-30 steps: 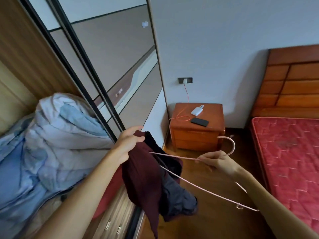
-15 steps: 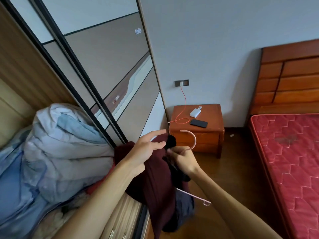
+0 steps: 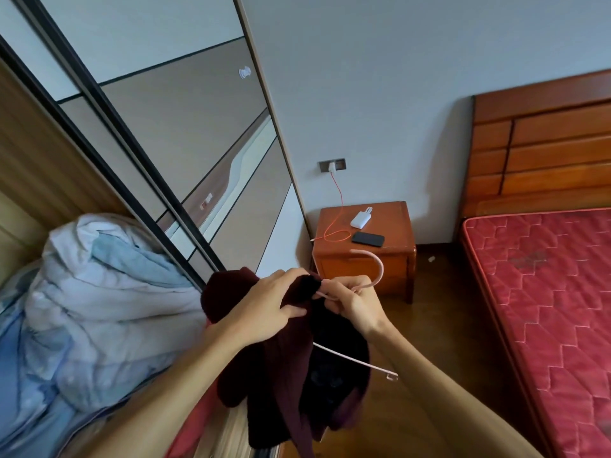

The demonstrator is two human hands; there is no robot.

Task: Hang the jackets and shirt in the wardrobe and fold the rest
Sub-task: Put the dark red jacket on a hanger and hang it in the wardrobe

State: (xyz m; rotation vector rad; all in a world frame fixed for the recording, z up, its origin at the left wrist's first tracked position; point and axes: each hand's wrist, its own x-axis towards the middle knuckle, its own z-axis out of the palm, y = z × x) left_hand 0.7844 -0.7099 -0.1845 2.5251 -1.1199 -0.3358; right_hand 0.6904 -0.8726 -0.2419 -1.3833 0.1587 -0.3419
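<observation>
A dark maroon jacket (image 3: 264, 375) hangs bunched in front of me, low in the middle of the view. My left hand (image 3: 264, 309) grips its upper edge near the collar. My right hand (image 3: 352, 302) holds a thin pink hanger (image 3: 377, 272) at its neck, right against the jacket's top. The hook curves up above my fingers. One hanger arm (image 3: 357, 360) pokes out of the jacket to the lower right; the other arm is hidden inside the cloth.
The open wardrobe (image 3: 39, 166) on the left holds a pile of blue-and-white bedding (image 3: 99, 309); its sliding door (image 3: 185, 133) stands beside it. A wooden nightstand (image 3: 363, 256) with a phone and charger is ahead. A red mattress (image 3: 545, 309) lies right.
My right hand has brought the hanger from out at the right in to the jacket's collar, and one hanger arm has gone inside the jacket. Both hands now meet at the top.
</observation>
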